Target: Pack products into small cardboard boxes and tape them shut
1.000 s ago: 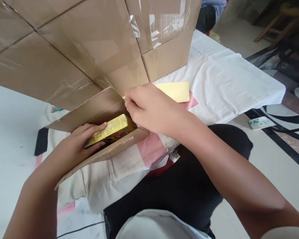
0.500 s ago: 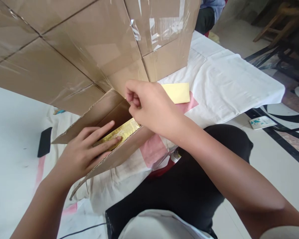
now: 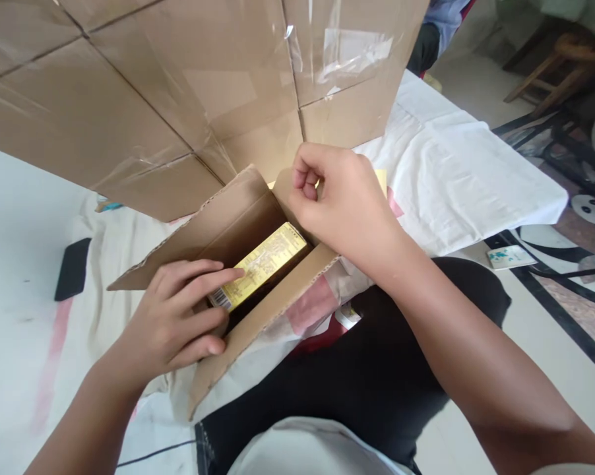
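A small open cardboard box (image 3: 278, 300) lies on the cloth-covered table in front of me. Inside it rests a yellow printed packet (image 3: 262, 264) with a barcode at its near end. My left hand (image 3: 179, 316) reaches into the box, fingertips resting on the packet and fingers around its near end. My right hand (image 3: 334, 194) is curled at the box's far end flap, thumb and fingers pinched on the cardboard edge. A yellow paper (image 3: 380, 179) is mostly hidden behind that hand.
A large taped cardboard box (image 3: 179, 86) looms over the far side of the table. A black phone (image 3: 72, 268) lies at the left on the white cloth (image 3: 450, 178). Another person's clothing shows at the top right. Chairs and a small card lie on the floor to the right.
The small box has swung open and turned toward me, exposing the whole packet. My left hand slid down to the packet's near end. My right hand moved up and right onto the end flap.
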Tool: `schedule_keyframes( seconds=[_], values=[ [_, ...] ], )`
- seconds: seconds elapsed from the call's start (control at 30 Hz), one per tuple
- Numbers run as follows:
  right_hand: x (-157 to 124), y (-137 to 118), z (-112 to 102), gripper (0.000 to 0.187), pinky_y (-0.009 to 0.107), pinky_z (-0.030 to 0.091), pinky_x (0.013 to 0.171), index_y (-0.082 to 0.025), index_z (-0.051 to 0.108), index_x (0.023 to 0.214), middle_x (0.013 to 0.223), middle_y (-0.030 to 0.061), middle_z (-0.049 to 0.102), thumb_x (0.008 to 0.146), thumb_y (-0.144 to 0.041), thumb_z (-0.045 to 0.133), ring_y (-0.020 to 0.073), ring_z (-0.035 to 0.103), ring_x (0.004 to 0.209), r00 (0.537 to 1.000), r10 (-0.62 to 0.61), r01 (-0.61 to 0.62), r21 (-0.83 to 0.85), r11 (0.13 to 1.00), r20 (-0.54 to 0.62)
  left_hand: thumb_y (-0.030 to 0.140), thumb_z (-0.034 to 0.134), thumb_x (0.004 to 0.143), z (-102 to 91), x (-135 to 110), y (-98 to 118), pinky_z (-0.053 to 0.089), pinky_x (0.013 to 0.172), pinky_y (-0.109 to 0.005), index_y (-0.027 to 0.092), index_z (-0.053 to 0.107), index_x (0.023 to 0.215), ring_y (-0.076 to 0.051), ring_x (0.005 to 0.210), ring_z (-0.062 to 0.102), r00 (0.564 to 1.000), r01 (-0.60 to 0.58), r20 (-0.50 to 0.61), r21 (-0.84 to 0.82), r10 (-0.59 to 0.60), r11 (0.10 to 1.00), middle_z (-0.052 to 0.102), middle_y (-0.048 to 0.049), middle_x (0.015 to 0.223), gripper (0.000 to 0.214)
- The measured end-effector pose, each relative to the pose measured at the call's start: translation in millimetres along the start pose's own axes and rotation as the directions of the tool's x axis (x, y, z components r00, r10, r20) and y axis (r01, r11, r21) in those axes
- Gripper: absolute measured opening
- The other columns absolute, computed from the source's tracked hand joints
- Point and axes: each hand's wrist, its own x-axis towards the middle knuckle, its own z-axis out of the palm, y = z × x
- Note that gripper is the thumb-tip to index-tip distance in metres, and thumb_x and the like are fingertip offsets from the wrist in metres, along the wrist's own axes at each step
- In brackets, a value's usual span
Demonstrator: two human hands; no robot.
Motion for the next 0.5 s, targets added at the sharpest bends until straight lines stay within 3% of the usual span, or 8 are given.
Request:
schedule_keyframes(
  seconds=[0.13, 0.2, 0.27, 0.4, 0.47, 0.5],
  values=[
    [0, -6, 3, 0.019, 0.032, 0.041, 0.067, -0.024, 0.048, 0.074, 0.07, -0.0023, 0.056, 0.083, -0.01, 0.058, 0.0162, 0.054, 0.068, 0.999, 0.023, -0.022, 0.015, 1.0, -0.041, 0.057, 0.024, 0.105, -0.7, -4, 5, 0.041, 0.11, -0.051, 0.024, 0.065, 0.073, -0.029, 0.128, 0.057, 0.996, -0.084, -0.012, 0.092, 0.086, 0.992, 0.067, -0.0044, 0.136, 0.062],
    [0, -6, 5, 0.02, 0.032, 0.041, 0.066, -0.024, 0.047, 0.073, 0.069, -0.0025, 0.056, 0.083, -0.011, 0.059, 0.0162, 0.054, 0.066, 0.998, 0.037, -0.036, 0.006, 0.999, -0.059, 0.057, 0.024, 0.105, 2.2, -12, 3, 0.042, 0.113, -0.047, 0.026, 0.069, 0.08, -0.027, 0.13, 0.056, 0.991, -0.111, -0.055, 0.132, 0.119, 0.985, 0.071, -0.0023, 0.129, 0.06],
    [0, -6, 6, 0.019, 0.032, 0.041, 0.065, -0.023, 0.049, 0.072, 0.068, -0.0023, 0.057, 0.082, -0.012, 0.06, 0.0164, 0.054, 0.066, 0.997, 0.038, -0.038, -0.009, 0.999, -0.07, 0.055, 0.022, 0.106, 7.5, -20, 2, 0.04, 0.114, -0.048, 0.027, 0.072, 0.092, -0.028, 0.139, 0.049, 0.992, -0.076, -0.086, 0.13, 0.088, 0.989, 0.071, -0.0023, 0.13, 0.059],
    [-1, -6, 9, 0.017, 0.031, 0.041, 0.063, -0.023, 0.053, 0.071, 0.064, -0.0013, 0.056, 0.086, -0.02, 0.06, 0.0168, 0.053, 0.065, 0.997, 0.024, -0.027, -0.049, 0.998, -0.079, 0.057, 0.013, 0.104, 17.4, -29, 0, 0.034, 0.114, -0.059, 0.025, 0.068, 0.098, -0.039, 0.149, 0.032, 0.995, 0.094, -0.052, 0.107, -0.089, 0.99, 0.061, -0.0086, 0.143, 0.065],
    [-2, -5, 10, 0.018, 0.031, 0.041, 0.063, -0.022, 0.055, 0.071, 0.062, -0.0008, 0.054, 0.088, -0.022, 0.058, 0.0172, 0.053, 0.066, 0.996, 0.022, -0.027, -0.062, 0.998, -0.085, 0.059, 0.016, 0.103, 19.7, -33, -3, 0.035, 0.111, -0.06, 0.023, 0.065, 0.101, -0.04, 0.145, 0.035, 0.991, 0.112, -0.088, 0.134, -0.101, 0.985, 0.058, -0.0114, 0.142, 0.061],
    [-2, -5, 10, 0.018, 0.032, 0.042, 0.064, -0.022, 0.055, 0.071, 0.062, -0.0007, 0.054, 0.088, -0.022, 0.058, 0.0175, 0.053, 0.066, 0.996, 0.022, -0.028, -0.067, 0.997, -0.089, 0.06, 0.021, 0.102, 20.6, -35, -5, 0.038, 0.109, -0.058, 0.023, 0.063, 0.1, -0.039, 0.139, 0.041, 0.983, 0.105, -0.164, 0.136, -0.082, 0.985, 0.058, -0.0122, 0.137, 0.056]
  ],
)
